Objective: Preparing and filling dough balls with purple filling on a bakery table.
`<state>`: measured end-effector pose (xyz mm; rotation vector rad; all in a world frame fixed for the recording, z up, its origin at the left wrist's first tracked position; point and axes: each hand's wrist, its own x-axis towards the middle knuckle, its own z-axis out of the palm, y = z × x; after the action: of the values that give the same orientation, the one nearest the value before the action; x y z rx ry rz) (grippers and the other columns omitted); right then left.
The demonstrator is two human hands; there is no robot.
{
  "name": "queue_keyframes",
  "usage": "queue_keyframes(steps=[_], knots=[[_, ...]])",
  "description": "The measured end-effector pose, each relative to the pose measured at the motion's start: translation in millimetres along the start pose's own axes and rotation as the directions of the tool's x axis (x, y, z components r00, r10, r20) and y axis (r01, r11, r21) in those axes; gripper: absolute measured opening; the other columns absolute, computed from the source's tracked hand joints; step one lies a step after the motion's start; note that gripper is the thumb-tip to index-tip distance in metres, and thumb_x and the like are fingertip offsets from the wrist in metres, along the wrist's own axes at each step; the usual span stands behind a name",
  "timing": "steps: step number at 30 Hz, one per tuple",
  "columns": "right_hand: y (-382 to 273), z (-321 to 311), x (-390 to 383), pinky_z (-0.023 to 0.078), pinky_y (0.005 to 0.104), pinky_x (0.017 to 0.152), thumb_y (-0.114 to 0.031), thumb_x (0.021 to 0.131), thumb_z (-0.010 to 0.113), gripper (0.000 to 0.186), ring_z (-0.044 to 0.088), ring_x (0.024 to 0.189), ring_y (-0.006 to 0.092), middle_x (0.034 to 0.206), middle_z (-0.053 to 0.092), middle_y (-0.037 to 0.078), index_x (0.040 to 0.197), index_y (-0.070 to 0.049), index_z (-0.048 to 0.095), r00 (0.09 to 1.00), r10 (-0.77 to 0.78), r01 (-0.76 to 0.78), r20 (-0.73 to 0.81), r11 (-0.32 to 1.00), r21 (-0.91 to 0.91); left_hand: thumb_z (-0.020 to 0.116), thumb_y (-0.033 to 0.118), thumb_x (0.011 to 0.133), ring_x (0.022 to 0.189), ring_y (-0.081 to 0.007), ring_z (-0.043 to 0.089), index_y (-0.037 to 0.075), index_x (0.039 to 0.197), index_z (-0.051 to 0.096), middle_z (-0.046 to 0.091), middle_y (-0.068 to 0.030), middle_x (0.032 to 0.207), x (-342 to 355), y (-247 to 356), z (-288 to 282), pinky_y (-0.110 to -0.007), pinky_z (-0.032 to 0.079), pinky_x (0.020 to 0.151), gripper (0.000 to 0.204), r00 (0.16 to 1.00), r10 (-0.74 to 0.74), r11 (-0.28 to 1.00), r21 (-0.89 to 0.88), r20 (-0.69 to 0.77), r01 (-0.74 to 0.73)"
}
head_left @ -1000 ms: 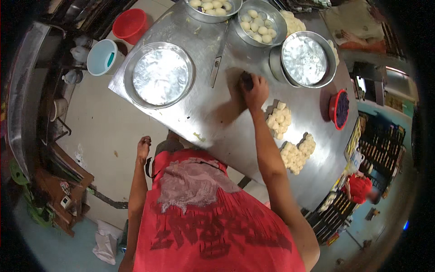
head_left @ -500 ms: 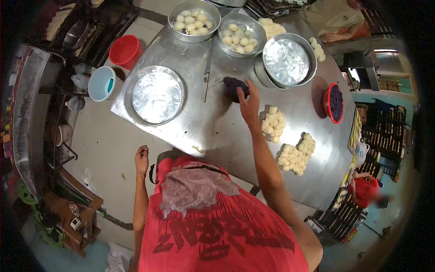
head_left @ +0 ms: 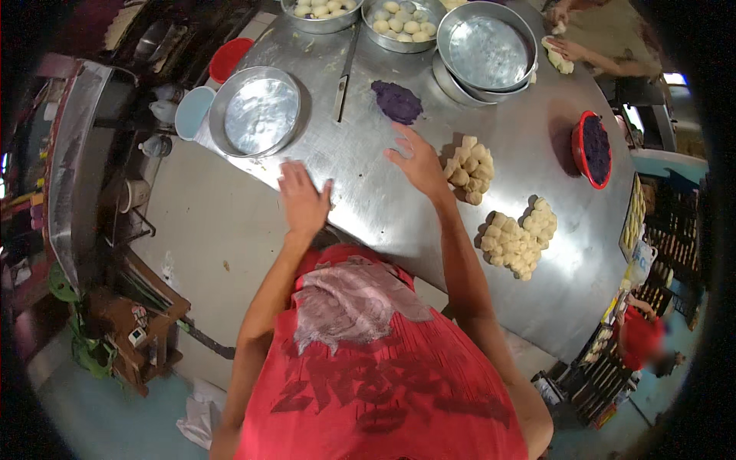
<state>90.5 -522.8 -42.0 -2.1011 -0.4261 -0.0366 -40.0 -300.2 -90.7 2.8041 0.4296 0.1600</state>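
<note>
A lump of dark purple paste (head_left: pixel 397 102) lies on the steel table (head_left: pixel 322 176). Just on the near side of it is my right hand (head_left: pixel 418 159), empty, with its fingers apart. My left hand (head_left: pixel 304 198) is over the table's front edge, fingers stretched out and holding nothing. Nearest to that hand is an empty round metal pan (head_left: pixel 255 112) at the left. Close to my right hand sits a cluster of pale dough pieces (head_left: pixel 470 170), and a second dough cluster (head_left: pixel 520 239) lies nearer and further right.
A long-bladed tool (head_left: pixel 343 88) lies left of the paste. At the back stand pans of round dough balls (head_left: pixel 404 23) and stacked empty pans (head_left: pixel 487 47). A red bowl of purple paste (head_left: pixel 594 149) is at the right. Another person's hand (head_left: pixel 567 49) touches dough at the far right.
My right hand has let go of the purple paste and drawn back toward me. My left hand has risen from beside my body to the table edge. The view has shifted.
</note>
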Motion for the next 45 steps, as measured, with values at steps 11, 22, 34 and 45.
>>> queue_keyframes(steps=[11,22,34,45], knots=[[-73.8,49.8,-56.2,0.054,0.0359,0.085,-0.014,0.088,0.074,0.032,0.068,0.097,0.0244,0.119,0.067,0.014,0.118,-0.004,0.069,0.973,-0.002,-0.077,0.230,0.940,0.333,0.034,0.039,0.109,0.115,-0.0339,0.062,0.001,0.134,0.053,0.062,-0.0186,0.127,32.3,35.0,-8.2,-0.048,0.047,0.107,0.049,0.520,0.492,-0.575,-0.188,0.699,0.796],[-69.0,24.9,10.9,0.043,0.0302,0.057,-0.023,0.101,0.058,0.029,0.050,0.059,0.0123,0.061,0.052,0.002,0.084,0.000,0.064,0.828,0.528,-0.561,0.190,0.784,0.265,0.038,0.034,0.109,0.118,-0.0283,0.061,0.001,0.133,0.051,0.063,-0.0169,0.125,66.9,-90.4,-58.2,-0.047,0.049,0.108,0.043,0.578,0.258,-0.340,-0.487,0.774,0.805],[-9.2,98.4,-22.6,0.051,0.0441,0.089,-0.017,0.092,0.061,0.023,0.067,0.103,0.0357,0.106,0.072,0.018,0.111,-0.007,0.069,0.940,0.290,-0.325,-0.179,0.919,-0.221,0.041,0.053,0.105,0.132,-0.0301,0.053,0.007,0.146,0.048,0.053,-0.0192,0.147,103.6,-81.6,-162.9,-0.045,0.039,0.114,0.062,0.633,0.605,-0.435,-0.466,0.482,0.770],[36.9,-16.8,-68.6,0.046,0.0476,0.084,-0.007,0.081,0.070,0.036,0.057,0.101,0.0326,0.106,0.061,0.011,0.115,-0.016,0.070,0.896,0.266,-0.444,-0.356,0.587,-0.677,0.051,0.038,0.106,0.110,-0.0142,0.062,0.006,0.129,0.062,0.067,-0.0056,0.119,111.4,-23.0,-128.2,-0.032,0.045,0.097,0.041,0.751,0.364,0.301,-0.833,0.550,0.464]])
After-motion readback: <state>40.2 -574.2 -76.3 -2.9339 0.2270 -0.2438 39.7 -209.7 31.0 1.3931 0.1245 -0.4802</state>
